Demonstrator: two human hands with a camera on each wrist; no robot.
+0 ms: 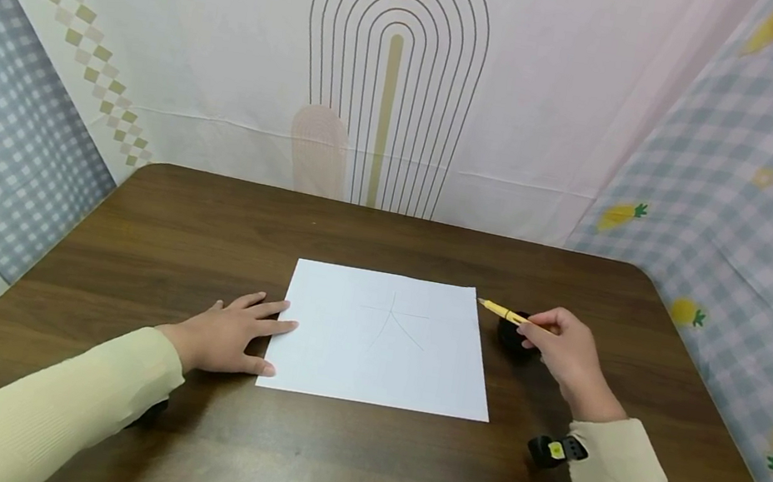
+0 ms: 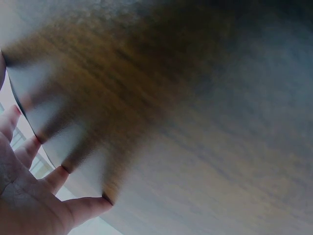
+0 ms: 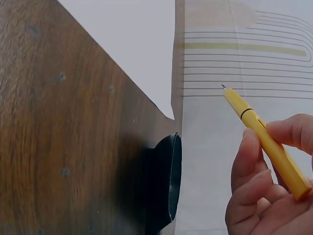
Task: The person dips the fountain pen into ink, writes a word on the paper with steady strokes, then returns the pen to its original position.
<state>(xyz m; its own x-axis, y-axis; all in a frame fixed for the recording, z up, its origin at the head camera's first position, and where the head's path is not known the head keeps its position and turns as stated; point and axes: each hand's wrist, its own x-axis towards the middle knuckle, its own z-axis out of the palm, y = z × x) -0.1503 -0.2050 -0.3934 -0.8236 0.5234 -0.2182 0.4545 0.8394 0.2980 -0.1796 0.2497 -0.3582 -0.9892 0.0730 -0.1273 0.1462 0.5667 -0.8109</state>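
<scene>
Backdrop (image 1: 236, 40): pale cloth behind the table, printed with nested arches; blue-grey checked cloth at left, checked cloth with yellow pineapples at right.

Table (image 1: 350, 471): dark brown wood grain, rounded far corners; carries everything listed below.

Sleeves (image 1: 64, 409): cream, ribbed, one on each forearm; small black device with a yellow spot at the right cuff.

Sheet of paper (image 1: 382, 337): white, lying flat at the middle of the table, long edges running left to right; a few faint thin pen strokes near its centre, crossing lines and a short slant.

Left hand (image 1: 231, 334): palm down on the table at the sheet's left edge, fingers straight and spread, fingertips touching or just over that edge; grip released, nothing grasped. Left wrist view blurred, showing only fingers (image 2: 80, 208) pressed to the wood.

Right hand (image 1: 562, 349): raised just off the sheet's right edge, near its far right corner; grip closed round the pen, thumb and curled fingers pinching the barrel.

Pen (image 1: 507, 314): yellow barrel with a dark band, fine tip uncovered, pointing toward the sheet's far right corner and held clear of the paper.

Small black round object (image 1: 511, 337): on the table just beside the sheet's right edge, partly hidden under the right hand; dark rim visible in the right wrist view, kind not identifiable.
</scene>
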